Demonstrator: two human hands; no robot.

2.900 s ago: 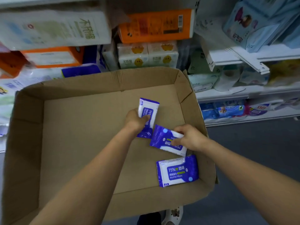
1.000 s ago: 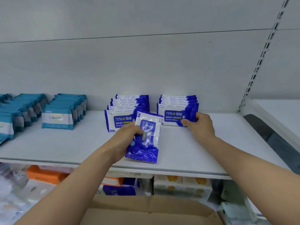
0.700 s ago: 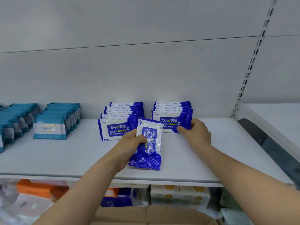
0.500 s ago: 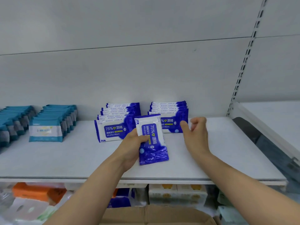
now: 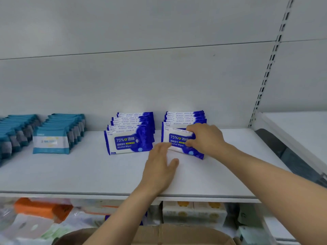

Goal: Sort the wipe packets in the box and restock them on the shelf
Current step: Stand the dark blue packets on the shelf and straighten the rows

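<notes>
Now that the left hand (image 5: 160,167) let go and lies flat, the right hand (image 5: 203,138) pinches the alcohol wipes packet (image 5: 178,142) against the right-hand row (image 5: 184,116)

The right hand (image 5: 203,138) hides the front wipe packet's (image 5: 178,144) right side; below the shelf (image 5: 88,174), the cardboard box (image 5: 177,234) is cut off.

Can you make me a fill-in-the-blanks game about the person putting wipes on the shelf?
1. The right hand holds a blue and white wipe packet at the front of the ____ blue row.
2. The left hand rests flat on the ____.
3. The packet's label says 75% and "____ Wipes".
4. Below the shelf sits a cardboard ____.

Missing words: right; shelf; Alcohol; box
</notes>
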